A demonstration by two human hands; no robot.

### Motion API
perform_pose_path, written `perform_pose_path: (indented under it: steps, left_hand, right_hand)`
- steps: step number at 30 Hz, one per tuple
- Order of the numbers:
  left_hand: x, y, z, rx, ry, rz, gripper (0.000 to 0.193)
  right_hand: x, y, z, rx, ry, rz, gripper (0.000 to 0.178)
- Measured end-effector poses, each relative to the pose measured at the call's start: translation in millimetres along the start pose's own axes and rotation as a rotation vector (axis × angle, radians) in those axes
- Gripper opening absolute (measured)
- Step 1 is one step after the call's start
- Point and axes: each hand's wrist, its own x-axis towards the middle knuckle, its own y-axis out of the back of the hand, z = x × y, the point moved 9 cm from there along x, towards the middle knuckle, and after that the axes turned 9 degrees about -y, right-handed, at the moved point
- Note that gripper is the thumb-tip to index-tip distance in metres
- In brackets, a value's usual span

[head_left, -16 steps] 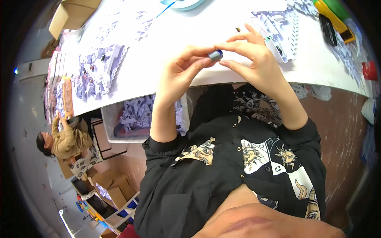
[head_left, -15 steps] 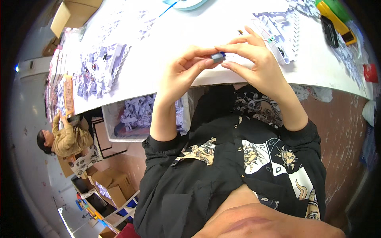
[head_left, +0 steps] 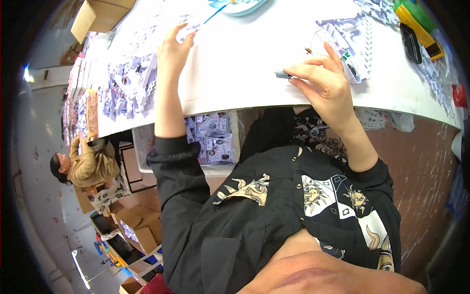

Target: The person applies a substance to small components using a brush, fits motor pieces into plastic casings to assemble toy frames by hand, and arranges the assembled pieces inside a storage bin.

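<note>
My right hand point(head_left: 325, 81) pinches a small grey piece, apparently a little motor point(head_left: 282, 74), between thumb and forefinger above the table's near edge. Its far end points left and the fingers cover the rest. My left hand point(head_left: 172, 56) is stretched out over the far left of the table. Its thumb and forefinger are apart, at small pale plastic parts point(head_left: 192, 29). Right of my right hand lies a pale plastic housing point(head_left: 350, 59) with thin wires and a green board. A small brass-coloured part point(head_left: 308, 51) sits beside it.
A pile of pale parts point(head_left: 129, 83) covers the table's left side. A light blue dish point(head_left: 245, 9) with a blue stick stands at the back. Below the edge is a white bin point(head_left: 215, 170) of parts. A yellow tray point(head_left: 411, 22) lies far right. Another person point(head_left: 93, 164) works at left.
My left hand has let go of the grey piece and moved left and away to the small parts. My right hand keeps the piece and has shifted slightly right.
</note>
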Motion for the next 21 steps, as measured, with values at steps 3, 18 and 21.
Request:
perform_pose_path:
  steps: [3, 18, 21]
  left_hand:
    - [17, -22, -35, 0.116, -0.041, -0.054, 0.043]
    - [-96, -44, 145, -0.489, -0.283, -0.055, 0.049]
    - [-101, -49, 149, -0.588, -0.275, -0.064, 0.050]
  right_hand:
    - [-2, 5, -4, 0.011, -0.006, 0.043, 0.025]
    - [1, 10, 4, -0.026, -0.085, 0.000, 0.026]
    - [2, 7, 0, -0.047, -0.053, -0.026, 0.025]
